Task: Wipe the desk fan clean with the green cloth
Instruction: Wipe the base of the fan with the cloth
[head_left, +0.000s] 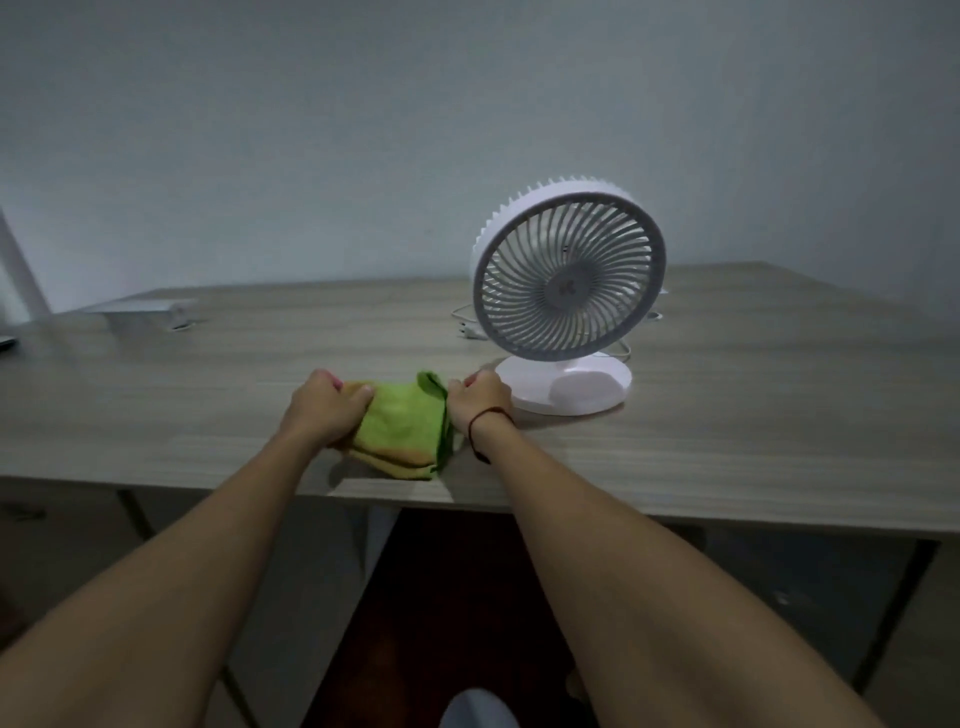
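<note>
The green cloth (402, 423), folded and with orange-yellow patches, lies on the wooden desk (727, 441) near its front edge. My left hand (324, 405) grips the cloth's left side with curled fingers. My right hand (480, 397) holds its right edge, where a corner stands up. The white desk fan (569, 275) with a grey round grille stands upright on its round white base (571, 387), just right of my right hand and not touching it.
A thin white cable (470, 325) trails behind the fan on the desk. A flat white device (143, 312) sits at the far left, next to a slanted white post (21, 265). A bare wall stands behind the desk.
</note>
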